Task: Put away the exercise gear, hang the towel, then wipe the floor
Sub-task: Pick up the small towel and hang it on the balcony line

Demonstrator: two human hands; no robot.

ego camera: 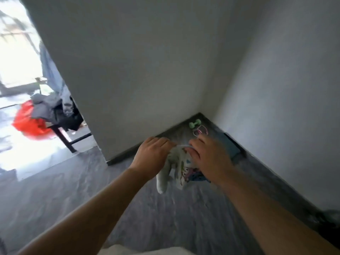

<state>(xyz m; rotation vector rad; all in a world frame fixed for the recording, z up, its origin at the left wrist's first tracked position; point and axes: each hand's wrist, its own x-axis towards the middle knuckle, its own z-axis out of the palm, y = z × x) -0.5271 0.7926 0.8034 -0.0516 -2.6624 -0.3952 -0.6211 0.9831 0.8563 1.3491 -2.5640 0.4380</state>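
Two plain white walls, a left wall [138,61] and a right wall [285,89], met in a corner ahead, each edged at the bottom by a dark skirting board [128,151]. The floor [64,190] was grey with a streaked, marbled pattern. The left wall ended at an opening [16,52] where hard daylight washed out the view and glared on the floor. Just past that edge stood a dark table [62,138] heaped with grey and black clothes [47,107], an orange-red bag [27,122] beside it and a pale blue cloth [49,70] hanging above.
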